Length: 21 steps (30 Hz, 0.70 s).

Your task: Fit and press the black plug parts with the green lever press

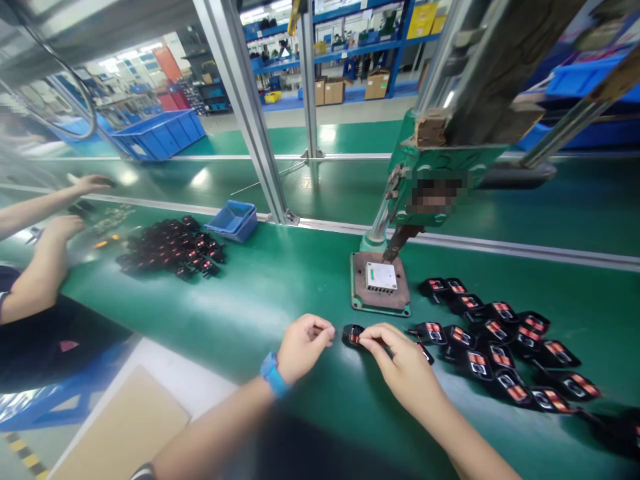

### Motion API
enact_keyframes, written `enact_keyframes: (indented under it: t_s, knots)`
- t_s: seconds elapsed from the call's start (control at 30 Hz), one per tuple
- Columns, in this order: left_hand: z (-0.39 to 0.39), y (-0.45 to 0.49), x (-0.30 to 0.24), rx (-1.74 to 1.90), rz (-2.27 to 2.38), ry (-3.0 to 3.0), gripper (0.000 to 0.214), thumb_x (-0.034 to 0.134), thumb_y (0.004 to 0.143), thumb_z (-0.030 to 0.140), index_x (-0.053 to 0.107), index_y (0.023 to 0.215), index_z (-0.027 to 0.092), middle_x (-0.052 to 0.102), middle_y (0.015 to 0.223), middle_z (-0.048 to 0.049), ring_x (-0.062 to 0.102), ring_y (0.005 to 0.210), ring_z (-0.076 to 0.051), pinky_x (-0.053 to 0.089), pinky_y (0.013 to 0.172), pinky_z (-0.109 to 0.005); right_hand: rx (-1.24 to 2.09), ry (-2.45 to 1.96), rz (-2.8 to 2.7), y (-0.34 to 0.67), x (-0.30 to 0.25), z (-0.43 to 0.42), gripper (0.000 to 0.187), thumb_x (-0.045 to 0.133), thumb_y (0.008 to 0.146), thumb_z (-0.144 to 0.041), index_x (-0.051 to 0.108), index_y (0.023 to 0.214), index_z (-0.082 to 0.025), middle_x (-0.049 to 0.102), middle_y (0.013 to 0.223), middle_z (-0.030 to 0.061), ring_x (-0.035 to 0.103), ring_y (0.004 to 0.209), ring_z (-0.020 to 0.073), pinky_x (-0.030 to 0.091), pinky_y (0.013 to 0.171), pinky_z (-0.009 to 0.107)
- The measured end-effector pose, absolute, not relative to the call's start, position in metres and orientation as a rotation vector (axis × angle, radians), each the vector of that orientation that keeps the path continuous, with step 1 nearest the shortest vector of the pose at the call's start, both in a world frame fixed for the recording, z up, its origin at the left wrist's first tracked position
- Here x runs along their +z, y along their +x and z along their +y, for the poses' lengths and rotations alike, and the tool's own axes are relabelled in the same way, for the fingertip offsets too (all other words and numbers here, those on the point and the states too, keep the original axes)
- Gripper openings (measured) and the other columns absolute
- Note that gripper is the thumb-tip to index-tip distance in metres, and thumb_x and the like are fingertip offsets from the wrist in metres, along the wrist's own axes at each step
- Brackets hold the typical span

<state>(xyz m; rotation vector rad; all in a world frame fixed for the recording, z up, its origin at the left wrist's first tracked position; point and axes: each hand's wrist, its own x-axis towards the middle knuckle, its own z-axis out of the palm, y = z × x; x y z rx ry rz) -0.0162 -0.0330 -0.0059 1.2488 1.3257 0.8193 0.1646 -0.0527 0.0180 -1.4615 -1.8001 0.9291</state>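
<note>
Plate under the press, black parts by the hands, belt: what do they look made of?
The plate looks like cast metal: heavy form, worn brownish top, chipped green paint at the rim. The black parts look like moulded plastic, with a soft sheen; their red-orange inserts are too small to tell. The belt looks like smooth green PVC or rubber, glossy enough to show light reflections.

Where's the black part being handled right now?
In the head view, the black part is pinched by the right hand, just right of the left hand, in front of the metal press plate.
</note>
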Motion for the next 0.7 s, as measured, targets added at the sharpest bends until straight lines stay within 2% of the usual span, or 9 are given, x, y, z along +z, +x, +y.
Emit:
enact_keyframes:
  t_s: [0.03, 0.1, 0.2, 0.27, 0.37, 0.47, 0.6, 0.7]
  knots:
    - [-0.032, -0.018, -0.002, 0.845, 1.361, 1.295, 0.021, 0.052, 0.077, 0.032, 0.057, 0.081, 0.012, 0.060, 0.085, -0.0081, 0.059, 0.068, -0.013, 0.052, 0.065, -0.029, 0.906, -1.461, -1.813, 0.164, 0.018, -0.053, 0.016, 0.042, 0.086, -0.026, 0.055, 0.078, -0.020, 0.056, 0.083, -0.0013, 0.052, 0.079, 0.0103, 0.041, 0.072, 0.022]
    - [-0.028, -0.021, 0.006, 0.895, 1.340, 1.533, 0.024, 0.052, 0.078, 0.031, 0.055, 0.094, 0.013, 0.056, 0.105, -0.0120, 0.058, 0.088, -0.017, 0.051, 0.075, -0.033, 0.835, -1.443, -1.851, 0.163, 0.018, -0.052, 0.014, 0.044, 0.085, -0.025, 0.055, 0.080, -0.021, 0.057, 0.083, -0.0012, 0.052, 0.079, 0.0101, 0.041, 0.071, 0.022]
    - [-0.021, -0.018, 0.010, 0.783, 1.027, 2.007, 0.051, 0.062, 0.070, 0.034, 0.047, 0.117, 0.020, 0.044, 0.127, -0.0110, 0.041, 0.117, -0.023, 0.037, 0.097, -0.041, 0.660, -1.366, -1.925, 0.161, 0.016, -0.052, 0.010, 0.046, 0.084, -0.021, 0.056, 0.082, -0.019, 0.056, 0.083, 0.0004, 0.052, 0.079, 0.0108, 0.042, 0.070, 0.023]
    - [-0.018, -0.014, 0.005, 0.702, 0.862, 2.146, 0.052, 0.062, 0.070, 0.034, 0.048, 0.118, 0.020, 0.049, 0.124, -0.0092, 0.043, 0.117, -0.021, 0.035, 0.100, -0.038, 0.527, -1.311, -1.988, 0.160, 0.016, -0.056, 0.011, 0.046, 0.084, -0.018, 0.057, 0.084, -0.019, 0.056, 0.082, 0.0015, 0.051, 0.078, 0.0120, 0.042, 0.070, 0.025]
    - [-0.019, -0.008, -0.006, 0.751, 0.875, 2.151, 0.039, 0.054, 0.078, 0.027, 0.051, 0.115, 0.019, 0.058, 0.113, -0.0075, 0.052, 0.107, -0.015, 0.042, 0.094, -0.030, 0.334, -1.257, -2.074, 0.157, 0.015, -0.068, 0.015, 0.044, 0.083, -0.013, 0.058, 0.088, -0.017, 0.057, 0.083, 0.0029, 0.050, 0.079, 0.0134, 0.042, 0.072, 0.029]
    - [-0.022, -0.007, -0.012, 0.798, 0.905, 2.155, 0.041, 0.055, 0.077, 0.028, 0.050, 0.116, 0.020, 0.058, 0.113, -0.0070, 0.053, 0.105, -0.016, 0.044, 0.092, -0.031, 0.165, -1.235, -2.087, 0.155, 0.009, -0.082, 0.017, 0.044, 0.082, -0.009, 0.057, 0.092, -0.014, 0.058, 0.087, 0.0049, 0.051, 0.082, 0.0144, 0.042, 0.077, 0.033]
    - [-0.022, -0.006, -0.010, 0.845, 0.920, 2.127, 0.041, 0.057, 0.075, 0.033, 0.054, 0.113, 0.018, 0.061, 0.109, -0.0077, 0.055, 0.102, -0.017, 0.045, 0.091, -0.029, 0.145, -1.324, -2.047, 0.162, -0.012, -0.089, 0.012, 0.045, 0.081, -0.011, 0.056, 0.085, -0.014, 0.057, 0.083, 0.0055, 0.052, 0.078, 0.0145, 0.044, 0.073, 0.033]
    - [-0.022, -0.002, -0.009, 0.875, 0.890, 2.087, 0.047, 0.059, 0.069, 0.032, 0.055, 0.112, 0.013, 0.062, 0.106, -0.0103, 0.057, 0.099, -0.019, 0.044, 0.091, -0.028, 0.182, -1.302, -2.043, 0.171, -0.027, -0.088, 0.011, 0.044, 0.083, -0.020, 0.055, 0.083, -0.018, 0.058, 0.081, 0.0041, 0.055, 0.075, 0.0145, 0.047, 0.069, 0.032]
